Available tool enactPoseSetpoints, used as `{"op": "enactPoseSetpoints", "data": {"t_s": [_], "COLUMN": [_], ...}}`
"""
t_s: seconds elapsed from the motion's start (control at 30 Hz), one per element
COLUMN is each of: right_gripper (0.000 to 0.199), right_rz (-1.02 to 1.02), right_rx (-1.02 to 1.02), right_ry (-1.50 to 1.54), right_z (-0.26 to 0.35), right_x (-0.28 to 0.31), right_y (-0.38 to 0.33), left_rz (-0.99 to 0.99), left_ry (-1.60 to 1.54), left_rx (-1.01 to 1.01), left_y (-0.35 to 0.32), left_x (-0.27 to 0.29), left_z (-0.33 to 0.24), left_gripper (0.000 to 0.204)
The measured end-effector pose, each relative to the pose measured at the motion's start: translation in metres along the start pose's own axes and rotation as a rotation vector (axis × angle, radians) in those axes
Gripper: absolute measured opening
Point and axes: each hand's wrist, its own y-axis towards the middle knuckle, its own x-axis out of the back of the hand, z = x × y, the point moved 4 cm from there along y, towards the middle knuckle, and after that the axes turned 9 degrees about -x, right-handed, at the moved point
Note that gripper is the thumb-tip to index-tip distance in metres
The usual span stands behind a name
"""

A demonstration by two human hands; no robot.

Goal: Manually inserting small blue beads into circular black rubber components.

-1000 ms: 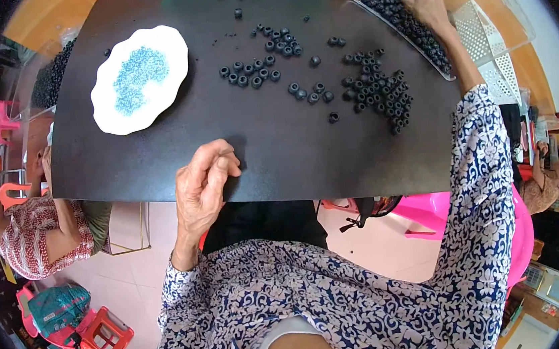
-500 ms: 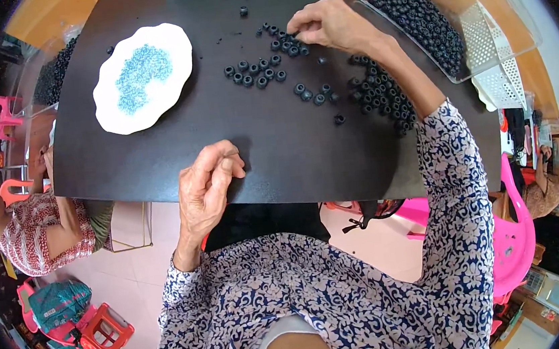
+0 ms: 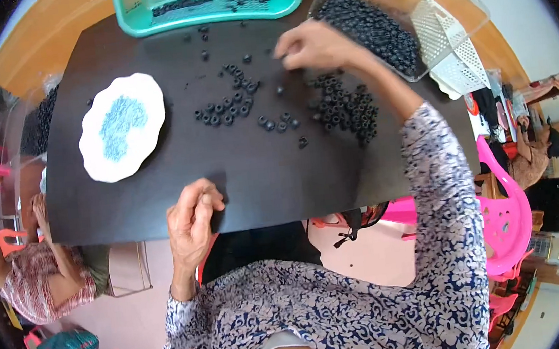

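Black rings [image 3: 218, 110], bead-like with a hole through each, lie in loose groups over the dark table [image 3: 253, 177]. A denser pile of the same rings [image 3: 347, 111] sits to the right. My right hand [image 3: 317, 46] is above the table beyond this pile, near the clear bin, with fingers curled; what they hold, if anything, is hidden. Close to the table's front edge, my left hand [image 3: 193, 216] is closed, thumb pressed to the bent fingers, its contents hidden. A white scalloped plate [image 3: 99, 155] with tiny pale blue pieces [image 3: 123, 122] lies at the left.
A green basket [image 3: 211, 19] with small black pieces stands at the far edge. At the right are a clear bin of black rings [image 3: 373, 31] and a white perforated basket [image 3: 448, 44]. Another person [image 3: 47, 277] sits at the left; a pink chair [image 3: 502, 220] is at the right.
My right hand has left the group of rings and moved right, toward the clear bin. My left hand stays closed near the edge. The view has shifted, showing more of the green basket.
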Motion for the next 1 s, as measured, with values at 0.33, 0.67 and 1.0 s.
{"op": "enactPoseSetpoints", "data": {"t_s": [0.33,0.67,1.0], "right_gripper": [0.025,0.021,0.024], "right_rz": [-0.614,-0.291,-0.013], "right_rx": [-0.143,-0.104,-0.023], "right_ry": [-0.109,0.008,-0.032], "right_z": [-0.086,-0.026,0.001], "right_x": [0.024,-0.018,-0.025], "right_y": [-0.013,-0.016,-0.008], "left_rz": [0.023,0.061,0.01], "left_ry": [-0.076,-0.095,-0.108], "left_rx": [0.014,0.015,0.02], "left_y": [0.017,0.029,0.026], "left_x": [-0.006,-0.013,-0.013], "left_z": [0.004,0.006,0.007], "left_gripper": [0.015,0.017,0.013]}}
